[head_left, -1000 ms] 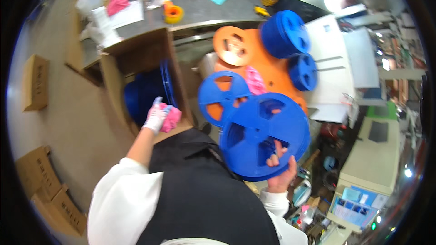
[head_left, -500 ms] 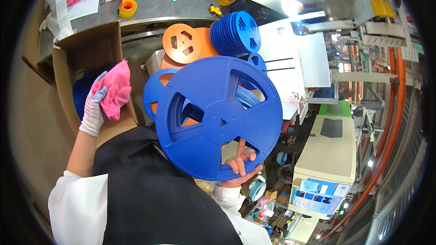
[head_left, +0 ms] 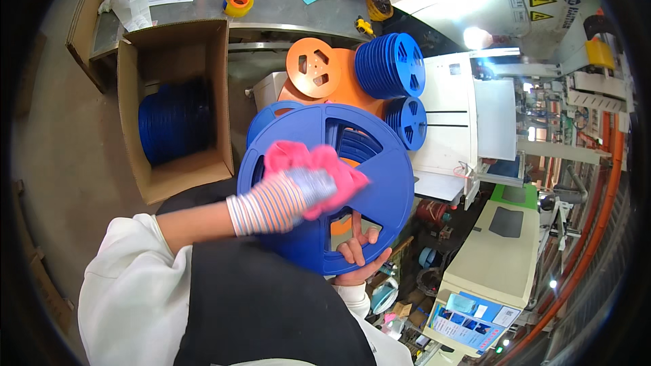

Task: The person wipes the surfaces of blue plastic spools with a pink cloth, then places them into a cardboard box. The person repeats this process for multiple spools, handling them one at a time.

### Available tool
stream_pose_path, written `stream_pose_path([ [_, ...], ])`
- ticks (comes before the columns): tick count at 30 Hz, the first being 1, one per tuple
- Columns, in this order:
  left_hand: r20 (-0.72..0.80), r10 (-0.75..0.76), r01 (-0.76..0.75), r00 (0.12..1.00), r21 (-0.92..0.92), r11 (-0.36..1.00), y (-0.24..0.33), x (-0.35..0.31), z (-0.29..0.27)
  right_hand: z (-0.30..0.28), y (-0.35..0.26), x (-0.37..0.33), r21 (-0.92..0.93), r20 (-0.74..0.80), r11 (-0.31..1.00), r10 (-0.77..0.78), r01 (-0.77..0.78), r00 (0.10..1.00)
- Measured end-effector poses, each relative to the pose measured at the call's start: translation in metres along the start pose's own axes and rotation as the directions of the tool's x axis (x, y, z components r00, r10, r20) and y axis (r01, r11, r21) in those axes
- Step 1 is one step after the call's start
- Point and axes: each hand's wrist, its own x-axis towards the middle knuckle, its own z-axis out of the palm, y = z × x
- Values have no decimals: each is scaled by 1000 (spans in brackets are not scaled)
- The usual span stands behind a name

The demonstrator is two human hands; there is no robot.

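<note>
A large blue plastic reel (head_left: 385, 186) with cut-out windows faces up in front of me. My right hand (head_left: 359, 251), bare, grips its lower right rim, with fingers coming through a window. In a striped glove, my left hand (head_left: 278, 200) is closed on a pink cloth (head_left: 344, 181) over the middle of the reel's face. The hand is slightly blurred, and it and the cloth cover the hub. Behind the reel, part of another blue reel (head_left: 261, 122) shows at the upper left.
To the left, an open cardboard box (head_left: 220, 95) holds several blue reels (head_left: 173, 125). Beyond my reel are an orange reel (head_left: 313, 68) and stacks of blue reels (head_left: 390, 64). A metal table (head_left: 312, 17) bears a tape dispenser (head_left: 237, 1). White machinery (head_left: 444, 95) stands at right.
My left hand has carried the pink cloth rightward from beside the box onto the reel's face. My right hand keeps its hold on the reel. The view has shifted, showing more of the box.
</note>
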Motion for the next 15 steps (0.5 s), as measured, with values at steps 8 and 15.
stream_pose_path([
  [8,286,-581,494,762,-837,235,-23,-1,19,-10,0,-10,8,-56,1000,-2,2,998],
  [15,297,-475,492,828,-792,363,-28,-1,-3,-11,-1,-22,-3,-57,1000,15,-15,998],
])
